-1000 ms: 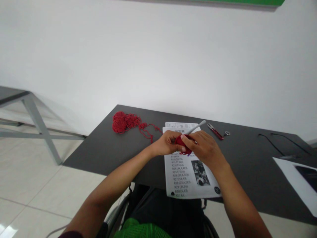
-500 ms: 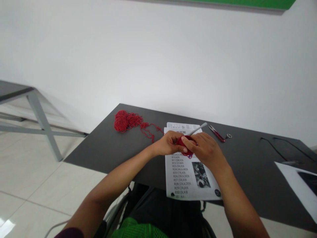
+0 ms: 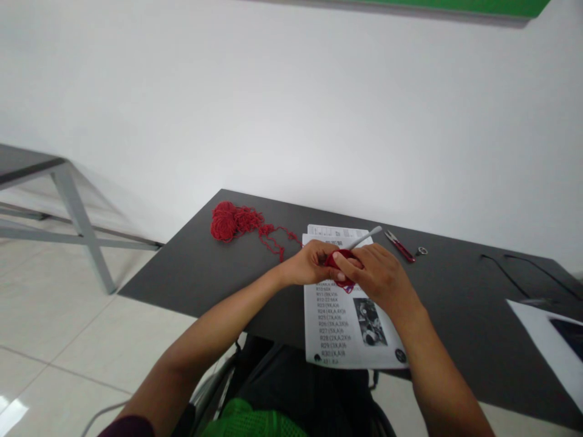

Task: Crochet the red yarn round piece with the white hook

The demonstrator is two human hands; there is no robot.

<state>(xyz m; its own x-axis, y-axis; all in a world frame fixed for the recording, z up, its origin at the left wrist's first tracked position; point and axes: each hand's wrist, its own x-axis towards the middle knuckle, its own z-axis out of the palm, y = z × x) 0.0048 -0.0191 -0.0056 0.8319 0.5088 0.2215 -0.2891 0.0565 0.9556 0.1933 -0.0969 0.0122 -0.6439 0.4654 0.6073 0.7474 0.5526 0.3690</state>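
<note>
On the printed sheet (image 3: 332,334), below the photo's (image 3: 370,321) top edge and to its left, small lines read "R25:(7X,A)6", "R29:(3X,A)6" and, it seemed, "R30:(X,A)6".

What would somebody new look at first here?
Probably the bright red yarn, heaped on the dark table at its far left. Next, the small red piece held between the left hand and right hand, above the white printed sheet.
</note>
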